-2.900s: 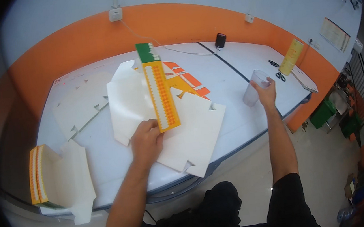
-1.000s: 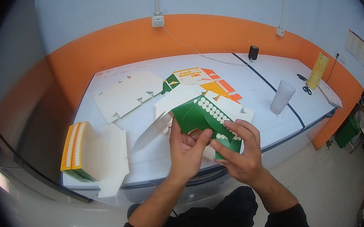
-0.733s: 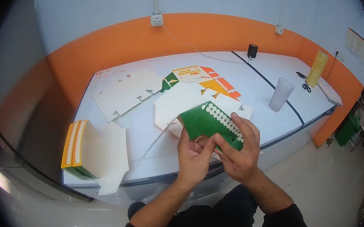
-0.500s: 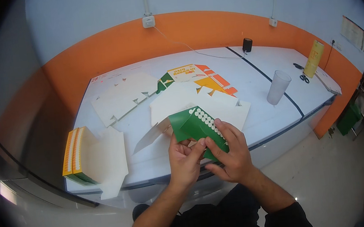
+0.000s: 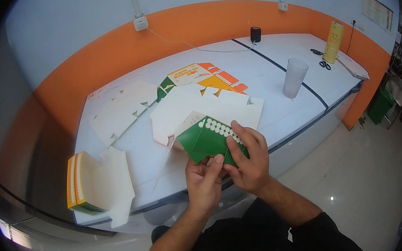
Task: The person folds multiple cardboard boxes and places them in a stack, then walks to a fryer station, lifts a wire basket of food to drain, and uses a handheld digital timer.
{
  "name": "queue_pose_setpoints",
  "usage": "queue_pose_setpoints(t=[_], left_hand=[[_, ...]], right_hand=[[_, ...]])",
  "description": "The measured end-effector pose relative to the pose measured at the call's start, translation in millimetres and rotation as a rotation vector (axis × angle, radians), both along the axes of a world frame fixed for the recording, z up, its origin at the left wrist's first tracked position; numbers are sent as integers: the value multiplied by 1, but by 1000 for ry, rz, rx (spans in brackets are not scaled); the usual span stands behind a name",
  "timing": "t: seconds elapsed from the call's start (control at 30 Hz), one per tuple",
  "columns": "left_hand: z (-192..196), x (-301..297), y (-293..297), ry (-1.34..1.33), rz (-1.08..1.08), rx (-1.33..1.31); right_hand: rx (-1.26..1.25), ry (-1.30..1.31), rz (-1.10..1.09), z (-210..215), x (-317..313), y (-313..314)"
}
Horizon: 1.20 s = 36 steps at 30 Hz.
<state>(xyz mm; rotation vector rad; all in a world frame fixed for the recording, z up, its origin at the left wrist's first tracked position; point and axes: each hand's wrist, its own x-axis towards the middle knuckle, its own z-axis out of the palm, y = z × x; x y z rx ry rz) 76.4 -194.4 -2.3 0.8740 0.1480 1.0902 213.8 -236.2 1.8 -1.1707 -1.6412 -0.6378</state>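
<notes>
Both hands hold a partly folded cardboard box [image 5: 200, 141] above the table's front edge, its green printed side with white dots facing up. My left hand [image 5: 203, 179] grips the lower left edge, thumb on the green face and fingers tucked underneath. On the right side, my right hand [image 5: 249, 157] closes around the panel, its fingers lying across the dotted strip. A white inner flap of the box sticks out to the left. Just beyond lie flat white cardboard blanks [image 5: 208, 102]. To the left, nested folded boxes [image 5: 82, 183], yellow and green outside, stand with a white lid panel open.
A printed orange and green blank [image 5: 191, 75] and another white blank [image 5: 123, 106] lie farther back on the white table [image 5: 268, 67]. Rightward stand a frosted cup [image 5: 295, 79], a yellow can [image 5: 334, 43], scissors [image 5: 324, 65] and a black speaker [image 5: 255, 34].
The view has shifted, so the table things sit lower left or higher. The held box has tilted so its green face shows broader, and my right fingers lie flatter over the dots.
</notes>
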Motion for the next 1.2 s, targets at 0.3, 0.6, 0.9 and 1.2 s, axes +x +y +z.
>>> queue_pose_setpoints(t=[0.3,0.6,0.9,1.2], left_hand=[[32,-24,19,317,54,284],[54,-51,23,932,56,1057],[61,-38,24,882,-9,695],[64,-24,22,935,93,780]], right_hand=[[-162,323,274,32,-8,-28],[-173,-217,147,74,25,-18],[52,45,-33,57,42,-10],[-28,-203,-3,58,48,-6]])
